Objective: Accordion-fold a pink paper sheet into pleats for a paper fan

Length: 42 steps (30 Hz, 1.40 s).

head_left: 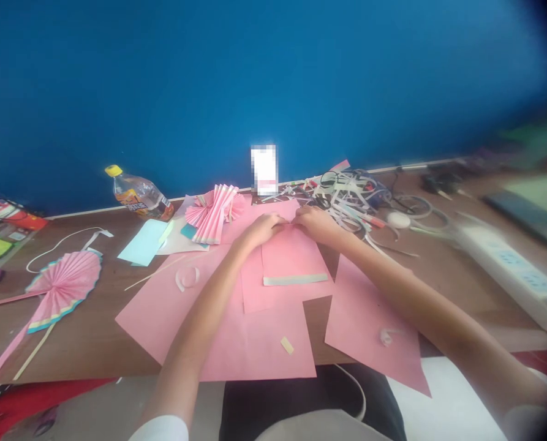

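Note:
Both my hands are at the far end of a pink sheet of paper (294, 254) with a pale strip along its near edge. My left hand (269, 226) is closed, fingertips pinching that sheet's far edge. Close beside it, my right hand (312, 219) grips the same edge, fingers bent together. The fingertips and the exact fold between them are hard to make out. More pink paper (273, 349) lies flat underneath, with a small cream scrap (286, 345) on it. A pleated pink paper piece (215, 214) rests just beyond my left forearm.
A finished-looking pleated fan (66, 288) lies at the left. Behind it leans a bottle with a yellow cap (139, 195), near light blue paper (142, 243). Paper strips (347, 196) heap beyond my right hand. A white power strip (512, 269) lies right; a lit screen (264, 170) stands against the blue wall.

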### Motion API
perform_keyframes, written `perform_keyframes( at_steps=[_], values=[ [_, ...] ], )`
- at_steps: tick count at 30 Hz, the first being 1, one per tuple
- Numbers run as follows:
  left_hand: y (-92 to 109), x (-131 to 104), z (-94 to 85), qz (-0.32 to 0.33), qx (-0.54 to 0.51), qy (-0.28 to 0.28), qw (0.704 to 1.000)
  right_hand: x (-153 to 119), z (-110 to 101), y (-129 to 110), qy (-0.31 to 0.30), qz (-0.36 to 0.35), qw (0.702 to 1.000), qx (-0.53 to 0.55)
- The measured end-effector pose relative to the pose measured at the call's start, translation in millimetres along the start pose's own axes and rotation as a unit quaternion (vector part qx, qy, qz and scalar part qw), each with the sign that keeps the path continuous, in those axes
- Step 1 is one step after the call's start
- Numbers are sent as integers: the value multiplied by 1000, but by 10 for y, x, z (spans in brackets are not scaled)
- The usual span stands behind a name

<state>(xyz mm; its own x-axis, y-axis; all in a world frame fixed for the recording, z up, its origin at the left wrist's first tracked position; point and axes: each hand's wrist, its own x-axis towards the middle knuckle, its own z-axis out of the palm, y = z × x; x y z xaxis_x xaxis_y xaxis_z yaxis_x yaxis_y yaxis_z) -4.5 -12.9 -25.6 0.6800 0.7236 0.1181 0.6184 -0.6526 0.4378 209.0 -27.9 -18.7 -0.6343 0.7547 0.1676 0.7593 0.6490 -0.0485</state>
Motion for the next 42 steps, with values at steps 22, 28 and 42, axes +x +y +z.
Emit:
perform_keyframes(
  at_steps=[22,28,42],
  values=[
    [-207,-75,172,84,147,147,975,-25,360,74,187,-67,980,9],
    [-245,-61,191,66,76,168,981,-24,370,68,183,-68,980,35],
    [-283,-68,189,64,53,166,983,-10,411,75,163,-35,984,60]
  ],
)
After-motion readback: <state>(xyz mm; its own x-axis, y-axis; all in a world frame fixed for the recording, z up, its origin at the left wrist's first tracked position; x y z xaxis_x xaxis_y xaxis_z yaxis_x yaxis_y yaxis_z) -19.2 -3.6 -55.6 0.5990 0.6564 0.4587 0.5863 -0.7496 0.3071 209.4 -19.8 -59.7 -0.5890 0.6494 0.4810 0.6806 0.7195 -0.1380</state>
